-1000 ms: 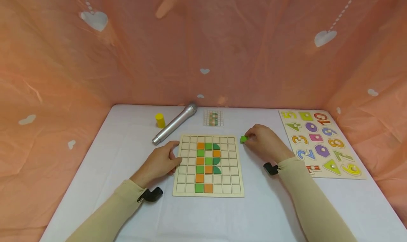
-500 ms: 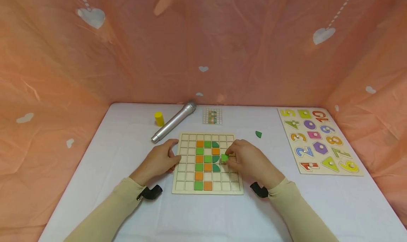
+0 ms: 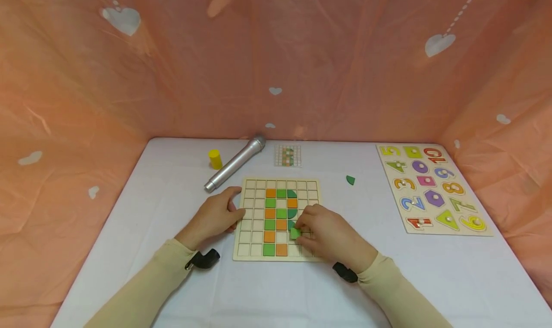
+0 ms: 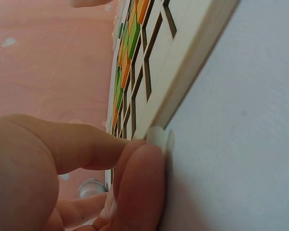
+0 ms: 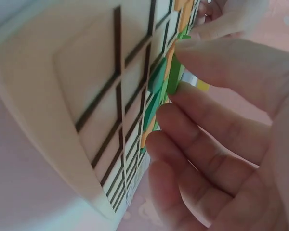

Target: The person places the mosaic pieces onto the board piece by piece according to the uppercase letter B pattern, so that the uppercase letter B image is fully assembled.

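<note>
A wooden grid board (image 3: 254,237) lies on the table, with orange, green and dark green pieces in some of its cells. My left hand (image 3: 211,218) holds the board's left edge. In the left wrist view, the left fingers (image 4: 139,183) and thumb meet at that edge. Over the board's lower right part, my right hand (image 3: 329,232) pinches a green square tile (image 3: 295,233) between thumb and fingers. The tile (image 5: 173,74) stands tilted above the cells in the right wrist view. Just behind it, a dark green rounded piece is partly covered.
One dark green quarter-round piece (image 3: 350,180) lies right of the board. A small pattern card (image 3: 288,156) is behind it, with a silver microphone (image 3: 235,164) and a yellow cylinder (image 3: 215,159) to the left. On the right lies a number-and-shape puzzle (image 3: 434,189).
My right hand has carried the green square tile from beside the board leftward and toward me, over its lower cells. The quarter-round piece came into sight. My left hand stays at the edge.
</note>
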`<act>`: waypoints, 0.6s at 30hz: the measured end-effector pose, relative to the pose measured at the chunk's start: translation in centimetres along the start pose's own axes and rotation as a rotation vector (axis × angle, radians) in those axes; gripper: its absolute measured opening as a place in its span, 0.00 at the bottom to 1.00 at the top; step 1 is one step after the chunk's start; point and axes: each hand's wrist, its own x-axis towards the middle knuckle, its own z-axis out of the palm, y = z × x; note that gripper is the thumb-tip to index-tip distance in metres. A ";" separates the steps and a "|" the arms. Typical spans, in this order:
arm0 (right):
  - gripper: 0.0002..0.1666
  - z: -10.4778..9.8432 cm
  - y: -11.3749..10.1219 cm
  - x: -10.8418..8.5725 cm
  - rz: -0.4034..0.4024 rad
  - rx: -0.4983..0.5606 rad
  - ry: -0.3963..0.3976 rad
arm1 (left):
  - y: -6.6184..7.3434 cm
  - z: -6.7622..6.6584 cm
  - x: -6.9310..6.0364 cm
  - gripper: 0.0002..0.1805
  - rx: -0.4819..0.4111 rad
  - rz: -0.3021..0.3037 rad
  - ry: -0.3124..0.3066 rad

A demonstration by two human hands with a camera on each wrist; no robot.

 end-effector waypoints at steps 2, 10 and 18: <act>0.11 0.2 0.0 0.0 -0.016 -0.014 0.011 | 0.0 0.0 0.0 0.38 -0.003 0.000 -0.001; 0.11 0.5 -0.3 0.3 -0.028 -0.034 0.018 | 0.1 -0.1 -0.1 0.38 -0.012 -0.005 -0.004; 0.09 0.7 -0.4 0.2 -0.043 -0.063 0.022 | 0.1 -0.1 -0.1 0.38 -0.006 -0.005 -0.004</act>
